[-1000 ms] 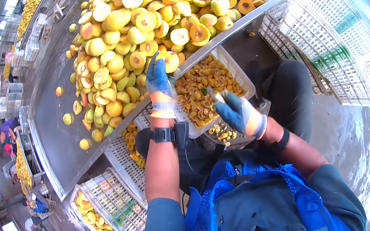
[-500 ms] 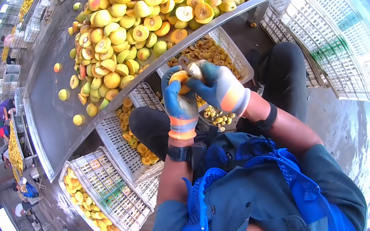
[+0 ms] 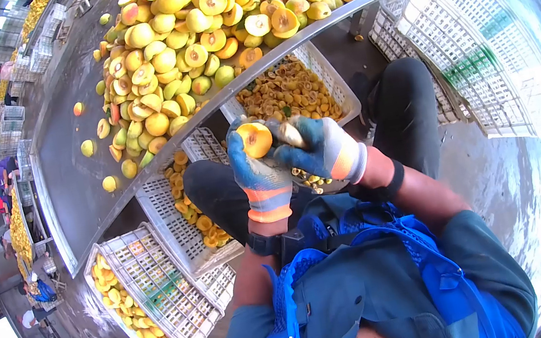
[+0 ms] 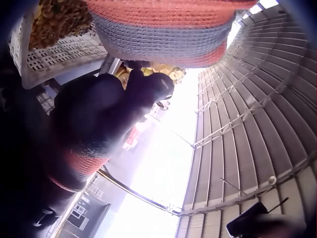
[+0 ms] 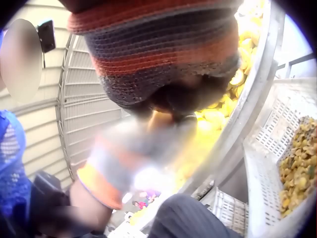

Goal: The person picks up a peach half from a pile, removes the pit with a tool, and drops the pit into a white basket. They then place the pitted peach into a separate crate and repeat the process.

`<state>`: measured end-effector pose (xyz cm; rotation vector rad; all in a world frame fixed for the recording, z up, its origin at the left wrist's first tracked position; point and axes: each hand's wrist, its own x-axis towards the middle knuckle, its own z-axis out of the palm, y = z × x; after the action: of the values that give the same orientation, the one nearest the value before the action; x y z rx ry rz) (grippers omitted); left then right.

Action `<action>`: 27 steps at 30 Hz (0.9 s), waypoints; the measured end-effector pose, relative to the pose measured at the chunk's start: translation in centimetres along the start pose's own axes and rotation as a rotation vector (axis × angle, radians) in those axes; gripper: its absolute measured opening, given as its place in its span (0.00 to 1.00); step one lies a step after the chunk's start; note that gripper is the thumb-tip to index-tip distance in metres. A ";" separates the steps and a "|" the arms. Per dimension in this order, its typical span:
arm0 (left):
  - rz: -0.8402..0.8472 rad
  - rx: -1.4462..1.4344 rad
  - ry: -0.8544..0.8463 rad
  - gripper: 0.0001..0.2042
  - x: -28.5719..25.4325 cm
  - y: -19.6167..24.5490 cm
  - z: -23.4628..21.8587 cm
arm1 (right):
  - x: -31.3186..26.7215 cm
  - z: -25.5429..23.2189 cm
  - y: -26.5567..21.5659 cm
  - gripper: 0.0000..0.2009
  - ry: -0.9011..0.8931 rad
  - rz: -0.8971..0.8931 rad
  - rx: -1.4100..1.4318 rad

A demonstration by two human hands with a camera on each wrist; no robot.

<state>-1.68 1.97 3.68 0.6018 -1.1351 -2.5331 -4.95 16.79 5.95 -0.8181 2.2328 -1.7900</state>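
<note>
In the head view my gloved left hand (image 3: 258,174) holds a yellow peach half (image 3: 256,140), its orange cut face up with a hollow in the middle. My gloved right hand (image 3: 326,147) grips a small tool (image 3: 290,135) with a pale, rounded handle, right beside the fruit. The tool's working end is hard to make out between the hands. Both hands are close together above the lap, in front of the metal table's edge. In the right wrist view the left hand is blurred below the right glove.
A heap of halved peaches (image 3: 159,59) covers much of the metal table (image 3: 69,181). Below its edge stands a crate (image 3: 347,102) of brownish-orange scraps. Crates of peach halves (image 3: 127,315) sit at the left; white crates (image 3: 480,55) lean at the right.
My left hand has come back from the heap with a peach half, to meet the right hand and tool over the lap. The half's cut face has since turned upward.
</note>
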 end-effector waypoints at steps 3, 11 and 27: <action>-0.097 -0.198 0.004 0.22 -0.2 0.9 0.5 | -1.0 0.5 -0.1 0.16 0.045 0.160 0.152; -0.043 -0.211 -0.046 0.20 -0.7 0.4 1.0 | -0.6 0.9 -1.0 0.18 -0.059 0.284 -0.088; 0.129 -0.108 -0.004 0.11 -0.6 -1.1 1.5 | 0.0 1.2 -0.1 0.21 -0.196 0.323 0.367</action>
<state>-2.00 3.94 3.90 0.4805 -0.9978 -2.4673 -4.34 15.75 5.76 -0.4997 1.7251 -1.7926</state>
